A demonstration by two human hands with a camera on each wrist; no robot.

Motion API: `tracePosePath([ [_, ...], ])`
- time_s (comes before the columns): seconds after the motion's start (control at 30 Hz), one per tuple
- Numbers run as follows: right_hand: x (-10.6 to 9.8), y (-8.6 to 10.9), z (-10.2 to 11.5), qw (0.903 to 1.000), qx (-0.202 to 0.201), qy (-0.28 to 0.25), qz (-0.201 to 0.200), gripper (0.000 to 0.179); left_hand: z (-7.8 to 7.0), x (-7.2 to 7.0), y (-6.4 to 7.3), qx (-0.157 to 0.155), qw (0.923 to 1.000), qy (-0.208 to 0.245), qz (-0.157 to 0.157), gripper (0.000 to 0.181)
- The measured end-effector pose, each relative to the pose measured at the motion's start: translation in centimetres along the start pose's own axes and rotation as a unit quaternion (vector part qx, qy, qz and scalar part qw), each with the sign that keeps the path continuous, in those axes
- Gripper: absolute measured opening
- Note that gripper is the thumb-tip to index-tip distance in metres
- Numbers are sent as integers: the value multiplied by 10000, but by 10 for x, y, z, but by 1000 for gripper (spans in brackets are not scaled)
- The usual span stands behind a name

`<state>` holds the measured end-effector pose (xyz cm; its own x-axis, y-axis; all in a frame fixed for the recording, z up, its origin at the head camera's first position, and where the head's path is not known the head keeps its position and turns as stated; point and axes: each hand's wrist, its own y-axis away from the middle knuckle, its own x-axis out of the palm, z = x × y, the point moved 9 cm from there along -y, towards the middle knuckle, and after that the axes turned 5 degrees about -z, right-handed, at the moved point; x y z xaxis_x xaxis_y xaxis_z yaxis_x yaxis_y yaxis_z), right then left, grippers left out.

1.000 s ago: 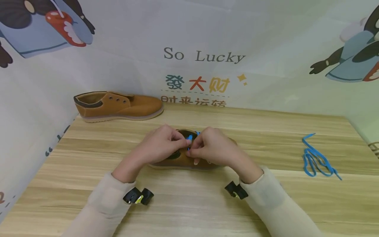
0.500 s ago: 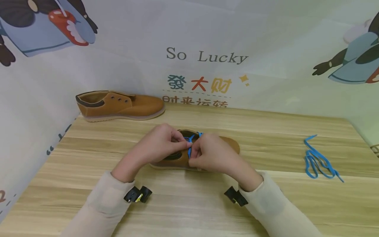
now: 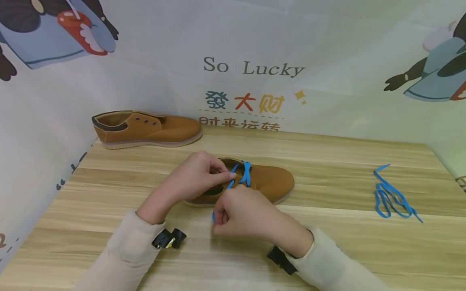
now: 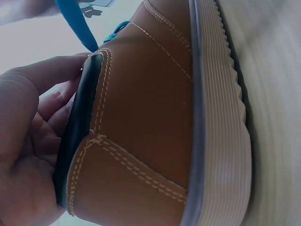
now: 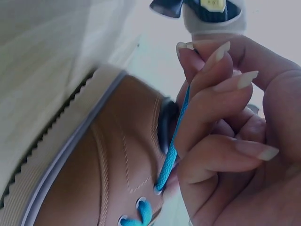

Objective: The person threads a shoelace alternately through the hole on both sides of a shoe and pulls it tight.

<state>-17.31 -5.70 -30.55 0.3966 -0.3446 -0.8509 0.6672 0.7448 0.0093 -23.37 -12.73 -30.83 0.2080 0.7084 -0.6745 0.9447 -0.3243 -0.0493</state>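
A brown leather shoe (image 3: 274, 180) lies toe to the right at the middle of the table. Its blue shoelace (image 3: 246, 171) crosses over the lower eyelets. My left hand (image 3: 202, 173) grips the edge of the shoe's opening, thumb at the dark padded collar (image 4: 80, 127) and fingers inside. My right hand (image 3: 247, 212) is in front of the shoe and pinches the lace. In the right wrist view, the lace (image 5: 171, 157) runs taut from the top eyelet up to the curled fingers. A second lace strand goes into the opening beside my left thumb.
A matching brown shoe (image 3: 178, 129), its eyelets without lace, stands at the back left. A loosely bundled blue shoelace (image 3: 395, 196) lies on the table to the right. A printed cloth backdrop (image 3: 251, 36) rises behind and at both sides of the wooden table.
My right hand has moved from over the shoe's eyelets toward me, drawing the blue shoelace out. The crossed lace and the toe are now uncovered. My left hand has stayed in place.
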Motion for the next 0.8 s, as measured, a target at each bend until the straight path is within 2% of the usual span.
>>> tracePosePath([
  [0.27, 12, 9, 26, 9980, -568, 186, 182, 21, 0, 0, 1, -55, 10000, 39, -2, 30],
  [0.47, 22, 15, 42, 9915, -1129, 556, 334, 16, -1, -1, 1, -57, 10000, 35, -28, 23],
  [0.67, 36, 21, 52, 9830, -1377, 977, 725, 16, 0, 0, 0, -106, 9999, -33, -22, 20],
  [0.8, 40, 20, 51, 9815, -1368, 1061, 813, 15, 0, 0, 0, -84, 9999, -64, -25, 20],
])
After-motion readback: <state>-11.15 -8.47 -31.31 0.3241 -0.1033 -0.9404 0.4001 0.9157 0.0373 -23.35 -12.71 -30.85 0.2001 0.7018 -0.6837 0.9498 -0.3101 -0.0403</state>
